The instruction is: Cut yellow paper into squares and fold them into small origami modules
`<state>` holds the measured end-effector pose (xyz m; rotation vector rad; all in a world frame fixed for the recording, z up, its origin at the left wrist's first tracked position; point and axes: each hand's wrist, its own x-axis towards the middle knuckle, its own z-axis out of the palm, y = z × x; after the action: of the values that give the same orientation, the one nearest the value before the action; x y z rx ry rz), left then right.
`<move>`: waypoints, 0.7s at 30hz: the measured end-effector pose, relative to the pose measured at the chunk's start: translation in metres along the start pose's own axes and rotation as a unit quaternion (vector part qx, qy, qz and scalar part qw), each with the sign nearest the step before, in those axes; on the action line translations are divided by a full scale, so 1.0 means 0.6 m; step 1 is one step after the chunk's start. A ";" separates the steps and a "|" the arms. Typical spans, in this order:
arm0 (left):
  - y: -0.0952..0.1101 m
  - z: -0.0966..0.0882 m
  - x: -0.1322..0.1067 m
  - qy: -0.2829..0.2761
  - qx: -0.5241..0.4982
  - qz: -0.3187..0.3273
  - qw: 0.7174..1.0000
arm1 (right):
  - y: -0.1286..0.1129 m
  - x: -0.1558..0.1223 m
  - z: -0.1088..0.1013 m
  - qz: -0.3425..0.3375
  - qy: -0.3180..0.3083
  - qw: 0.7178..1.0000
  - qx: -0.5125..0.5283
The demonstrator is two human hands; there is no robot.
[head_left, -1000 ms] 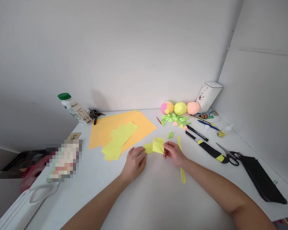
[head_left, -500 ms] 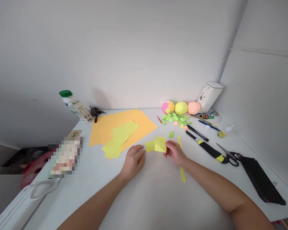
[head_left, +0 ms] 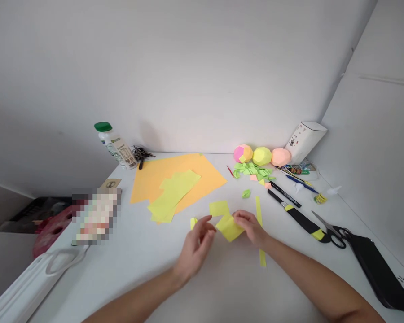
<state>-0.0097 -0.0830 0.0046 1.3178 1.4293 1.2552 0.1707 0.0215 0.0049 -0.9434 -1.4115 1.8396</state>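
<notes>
My right hand (head_left: pixel 251 226) pinches a small yellow paper square (head_left: pixel 229 228) just above the white table. My left hand (head_left: pixel 197 246) is lifted beside it, fingers loosely curled with the thumb and forefinger near the square's left edge; nothing shows in its grasp. A second yellow square (head_left: pixel 218 207) lies flat behind them. A tiny yellow scrap (head_left: pixel 193 222) lies left of my left hand. A long yellow strip (head_left: pixel 260 229) runs along the table under my right wrist.
An orange sheet (head_left: pixel 175 177) carries yellow sheets (head_left: pixel 173 194). At the back stand a bottle (head_left: pixel 116 146), keys (head_left: pixel 140 154), three paper balls (head_left: pixel 261 155), green folded pieces (head_left: pixel 252 170) and a white box (head_left: pixel 305 139). Pens (head_left: pixel 284 194), a cutter (head_left: pixel 301 217), scissors (head_left: pixel 331 229) and a black case (head_left: pixel 379 269) lie right.
My right hand has drawn one yellow square off the table and nearer to me, leaving the other square lying flat. My left hand has lifted off the paper. The view shifted slightly.
</notes>
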 end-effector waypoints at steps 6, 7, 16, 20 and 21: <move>-0.014 0.044 -0.039 -0.072 -0.124 -0.151 0.978 | 0.010 -0.017 0.010 -0.020 -0.138 0.984 -0.112; -0.018 0.043 -0.035 -0.065 -0.135 -0.157 0.976 | 0.011 -0.017 0.009 -0.014 -0.146 0.983 -0.111; -0.019 0.016 0.017 -0.020 -0.193 -0.062 0.979 | 0.013 -0.015 0.010 -0.020 -0.126 0.988 -0.087; -0.026 0.016 0.014 -0.042 -0.196 -0.052 0.978 | 0.009 -0.017 0.012 -0.033 -0.118 0.988 -0.098; -0.028 0.016 0.013 -0.050 -0.180 -0.047 0.981 | 0.008 -0.018 0.013 -0.038 -0.114 0.988 -0.101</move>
<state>-0.0045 -0.0732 -0.0135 1.0409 1.1169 1.2941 0.1698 0.0076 0.0035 -0.7806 -1.7763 1.8180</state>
